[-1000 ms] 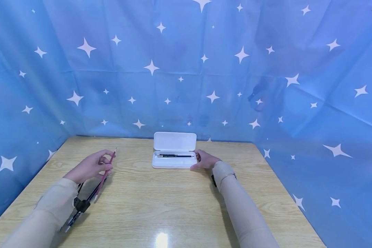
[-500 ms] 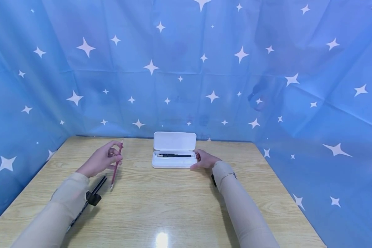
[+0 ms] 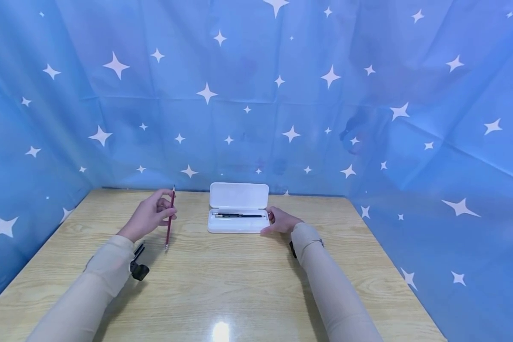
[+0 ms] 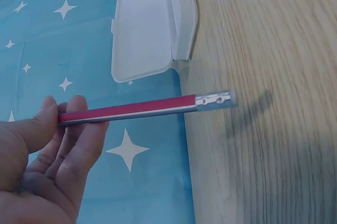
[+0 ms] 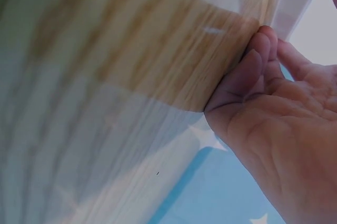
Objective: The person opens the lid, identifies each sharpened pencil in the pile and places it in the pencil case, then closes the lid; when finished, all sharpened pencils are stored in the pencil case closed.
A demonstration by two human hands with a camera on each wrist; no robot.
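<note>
My left hand (image 3: 147, 217) pinches a red pencil (image 3: 169, 228) between thumb and fingers, above the table's left side. In the left wrist view the red pencil (image 4: 142, 109) shows its silver ferrule and eraser end pointing toward the table. At the back middle a white pencil case (image 3: 239, 228) lies with its lid raised. Black pencils (image 3: 239, 215) lie lengthwise inside it. The right hand (image 3: 283, 221) holds the case's right end, thumb at the front corner and fingers curled at the side. In the right wrist view that hand (image 5: 284, 103) rests low against the wooden surface.
More dark pencils (image 3: 139, 250) lie on the table, mostly hidden under the left sleeve and its wrist camera (image 3: 139, 271). A blue star-patterned curtain (image 3: 256, 118) closes off the wooden table (image 3: 222, 280) at the back and sides.
My left hand has carried the red pencil rightward and slightly away, and the pencil has turned more upright in the head view. The right hand stays on the pencil case.
</note>
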